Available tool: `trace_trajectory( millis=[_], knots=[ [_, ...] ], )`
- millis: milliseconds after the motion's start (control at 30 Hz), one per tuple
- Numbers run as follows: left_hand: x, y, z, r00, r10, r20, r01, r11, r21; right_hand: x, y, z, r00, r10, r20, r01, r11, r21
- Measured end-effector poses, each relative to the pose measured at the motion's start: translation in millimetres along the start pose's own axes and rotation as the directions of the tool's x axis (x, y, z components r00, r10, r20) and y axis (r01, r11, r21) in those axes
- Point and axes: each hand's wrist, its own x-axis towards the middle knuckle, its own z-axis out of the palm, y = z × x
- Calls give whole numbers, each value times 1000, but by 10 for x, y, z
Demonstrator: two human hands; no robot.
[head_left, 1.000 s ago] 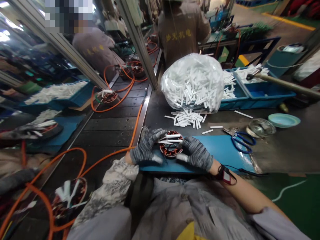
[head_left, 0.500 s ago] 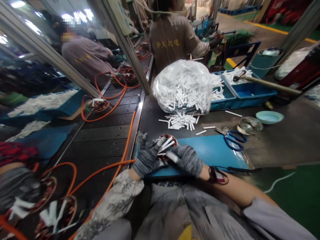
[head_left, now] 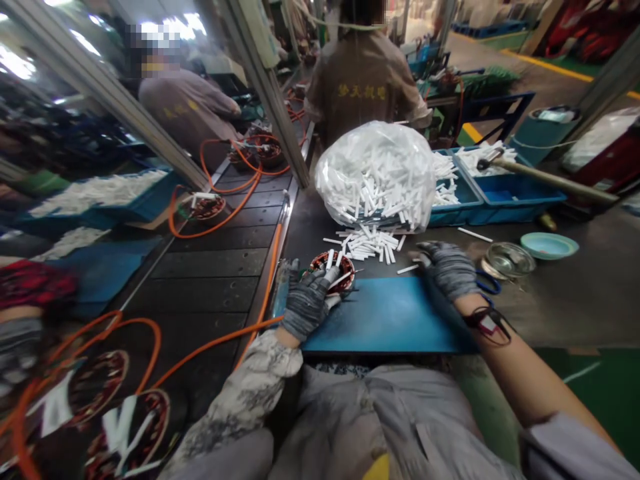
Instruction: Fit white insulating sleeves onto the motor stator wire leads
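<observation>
My left hand (head_left: 306,303), in a grey knitted glove, grips the near left side of a motor stator (head_left: 345,267) with copper windings. White tubes (head_left: 331,259) stick up from the stator beside my fingers, and part of its ring is hidden under the glove. To the right, my gloved right hand (head_left: 450,270) is over the scissors, apart from the stator. Only the blue handles of the scissors (head_left: 489,283) show beside the wrist. The right fingers are blurred, so their grip is unclear. A blue mat (head_left: 390,313) lies below both hands.
A clear bag of white tubes (head_left: 375,177) spills onto the bench. Blue bins (head_left: 520,200), a mallet (head_left: 550,175), a glass bowl (head_left: 510,259) and a green dish (head_left: 550,245) are at right. Orange hoses (head_left: 215,343) cross the left conveyor (head_left: 220,263), near more stators (head_left: 150,427) and a co-worker's gloved hand (head_left: 20,353).
My right hand has left the stator and moved right to the scissors. My left hand stays at the stator. The view has shifted slightly.
</observation>
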Motion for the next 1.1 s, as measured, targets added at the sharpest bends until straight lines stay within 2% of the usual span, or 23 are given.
trace_trajectory(
  millis=[100, 200, 300, 367, 467, 567, 667, 733, 833, 967, 1033, 1100],
  knots=[
    [7, -37, 63, 997, -13, -71, 7, 996, -90, 210, 317, -58, 1000, 11, -14, -12, 994, -112],
    [-44, -26, 98, 990, -28, -138, -3, 976, -218, 211, 399, -4, 1000, 4, -20, -7, 990, -138],
    [-50, -12, 101, 987, -107, -119, 68, 952, -297, 61, 236, 53, 994, 3, -106, -13, 996, -88],
    [-22, -12, 99, 986, -139, -92, 102, 939, -328, -58, 29, 85, 993, -30, -118, 36, 998, 49],
    [21, -22, 101, 987, -149, -55, 120, 925, -360, -180, -305, 145, 988, -151, -36, 155, 934, 323],
    [29, -30, 104, 986, -164, -37, 139, 921, -365, -198, -515, 228, 983, -182, 7, 161, 886, 435],
    [13, -32, 108, 986, -158, -47, 131, 925, -358, -144, -574, 304, 990, -137, 35, 106, 882, 459],
    [3, -33, 114, 987, -153, -47, 127, 929, -349, -95, -577, 337, 987, -148, 58, 103, 873, 477],
    [-4, -38, 122, 988, -153, -39, 130, 930, -343, -29, -597, 357, 967, -245, 66, 179, 843, 507],
    [-2, -40, 120, 985, -170, -38, 146, 925, -350, 33, -660, 329, 916, -395, 67, 316, 814, 488],
    [1, -34, 115, 986, -163, -43, 137, 921, -365, 46, -670, 291, 928, -368, 51, 300, 823, 483],
    [4, -27, 112, 987, -151, -49, 122, 917, -380, 48, -656, 255, 958, -286, 29, 235, 838, 493]
  ],
)
